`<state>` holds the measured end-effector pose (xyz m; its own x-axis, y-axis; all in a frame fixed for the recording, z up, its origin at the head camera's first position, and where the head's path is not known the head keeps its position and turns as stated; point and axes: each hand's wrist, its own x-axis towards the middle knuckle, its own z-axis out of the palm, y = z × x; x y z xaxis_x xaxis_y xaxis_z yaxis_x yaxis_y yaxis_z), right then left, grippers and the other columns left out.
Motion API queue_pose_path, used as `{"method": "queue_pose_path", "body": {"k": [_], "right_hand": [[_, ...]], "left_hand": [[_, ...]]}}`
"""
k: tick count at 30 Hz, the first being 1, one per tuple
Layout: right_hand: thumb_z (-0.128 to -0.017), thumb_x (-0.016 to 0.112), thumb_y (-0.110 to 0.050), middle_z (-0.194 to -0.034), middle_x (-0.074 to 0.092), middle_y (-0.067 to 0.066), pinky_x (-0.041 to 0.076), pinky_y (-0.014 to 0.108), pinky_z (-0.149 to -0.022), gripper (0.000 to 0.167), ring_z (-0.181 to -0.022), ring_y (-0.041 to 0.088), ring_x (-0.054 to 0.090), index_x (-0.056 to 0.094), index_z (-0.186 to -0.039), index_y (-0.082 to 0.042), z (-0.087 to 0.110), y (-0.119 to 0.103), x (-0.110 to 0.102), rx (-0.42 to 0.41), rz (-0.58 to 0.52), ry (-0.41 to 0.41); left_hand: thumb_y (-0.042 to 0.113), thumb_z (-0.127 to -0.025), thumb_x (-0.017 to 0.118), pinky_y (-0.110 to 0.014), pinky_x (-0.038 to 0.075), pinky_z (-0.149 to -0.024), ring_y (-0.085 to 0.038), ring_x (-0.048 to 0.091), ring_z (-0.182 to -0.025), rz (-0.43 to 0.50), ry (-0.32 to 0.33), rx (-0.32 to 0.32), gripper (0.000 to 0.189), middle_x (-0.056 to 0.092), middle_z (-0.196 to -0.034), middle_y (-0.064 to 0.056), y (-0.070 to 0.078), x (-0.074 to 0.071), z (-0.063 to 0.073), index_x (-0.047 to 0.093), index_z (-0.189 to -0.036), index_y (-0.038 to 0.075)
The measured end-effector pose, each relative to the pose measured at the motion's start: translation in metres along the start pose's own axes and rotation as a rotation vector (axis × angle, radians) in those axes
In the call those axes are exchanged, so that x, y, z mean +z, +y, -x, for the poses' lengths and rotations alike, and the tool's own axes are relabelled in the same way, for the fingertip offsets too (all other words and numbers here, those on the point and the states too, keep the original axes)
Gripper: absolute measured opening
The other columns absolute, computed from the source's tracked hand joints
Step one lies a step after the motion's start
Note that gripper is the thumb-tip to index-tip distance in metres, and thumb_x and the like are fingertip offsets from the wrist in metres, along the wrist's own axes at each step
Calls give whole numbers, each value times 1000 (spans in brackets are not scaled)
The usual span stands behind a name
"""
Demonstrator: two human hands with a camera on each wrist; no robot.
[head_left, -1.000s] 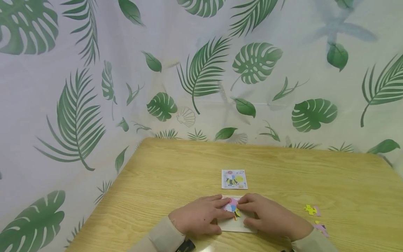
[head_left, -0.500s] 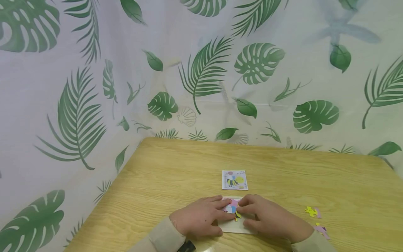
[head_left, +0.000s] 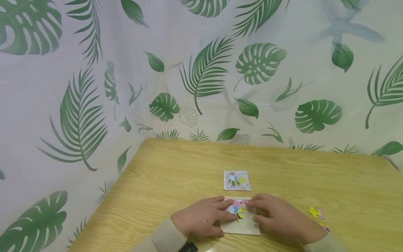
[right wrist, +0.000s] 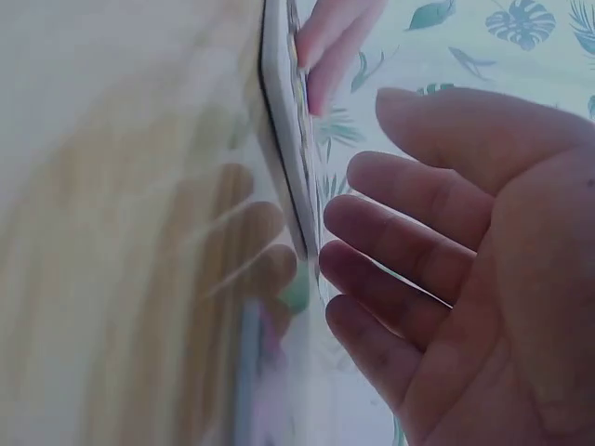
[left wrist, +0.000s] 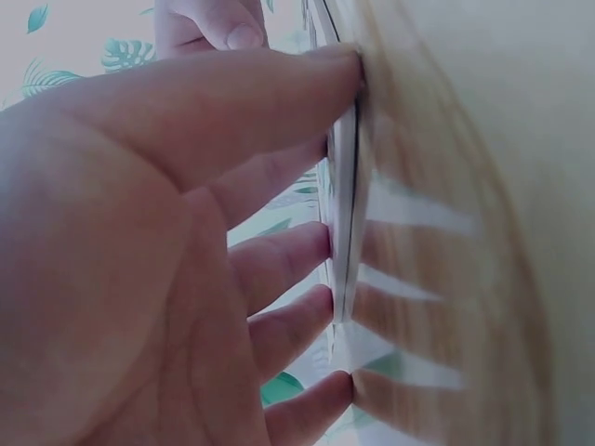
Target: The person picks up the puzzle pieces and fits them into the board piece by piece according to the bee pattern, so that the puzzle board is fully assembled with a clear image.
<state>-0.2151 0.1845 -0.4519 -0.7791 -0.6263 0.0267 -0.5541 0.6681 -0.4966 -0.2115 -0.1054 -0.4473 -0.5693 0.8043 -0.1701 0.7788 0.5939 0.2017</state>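
A small white puzzle board [head_left: 240,228] lies near the table's front, its upper left part covered by joined jigsaw pieces [head_left: 235,207] in pink, blue and yellow. My left hand [head_left: 203,217] rests on the board's left side, fingers spread over the pieces. In the left wrist view, the left thumb [left wrist: 307,84] touches the edge of the board [left wrist: 348,204]. At the board's right, my right hand [head_left: 280,217] has its fingertips by the upper right pieces. The right wrist view has the right hand [right wrist: 465,251] with loosely bent fingers, nothing between them, beside the board [right wrist: 286,111].
Behind the board lies a square picture card [head_left: 237,181] with a bee. Loose jigsaw pieces [head_left: 313,212] in yellow and pink lie to the right; some are partly hidden by the right arm. The wooden table [head_left: 176,168] meets a leaf-print curtain [head_left: 267,115].
My right hand has shifted slightly right, uncovering more of the yellow and pink pieces and the board's right edge. My left hand stays in place on the board.
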Motion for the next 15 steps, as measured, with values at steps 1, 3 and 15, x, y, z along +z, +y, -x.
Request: {"method": "queue_pose_path", "body": {"k": [1,3,15], "right_hand": [[-98,67,-37,-123,60,-14,54,43,-91,37,-108,9,59,69,-131,-21,1,1,-1,-3,7,11],[-97,68,-38,-122,61,-14,54,43,-92,37,-109,10,59,70,-130,-20,6,4,-3,7,30,29],[-96,69,-41,-125,62,-10,53,48,-94,34,-114,20,61,71,-125,-23,35,36,-15,92,116,132]], "left_hand": [[43,-98,63,-35,25,-120,-21,22,-152,-3,2,1,59,25,-165,6,0,0,0,44,-154,39],[42,-98,63,-35,25,-120,-21,22,-152,-7,3,4,59,25,-165,6,0,0,0,44,-154,38],[41,-97,65,-34,25,-120,-23,23,-151,-26,13,30,59,27,-165,4,-3,2,-1,46,-153,35]]}}
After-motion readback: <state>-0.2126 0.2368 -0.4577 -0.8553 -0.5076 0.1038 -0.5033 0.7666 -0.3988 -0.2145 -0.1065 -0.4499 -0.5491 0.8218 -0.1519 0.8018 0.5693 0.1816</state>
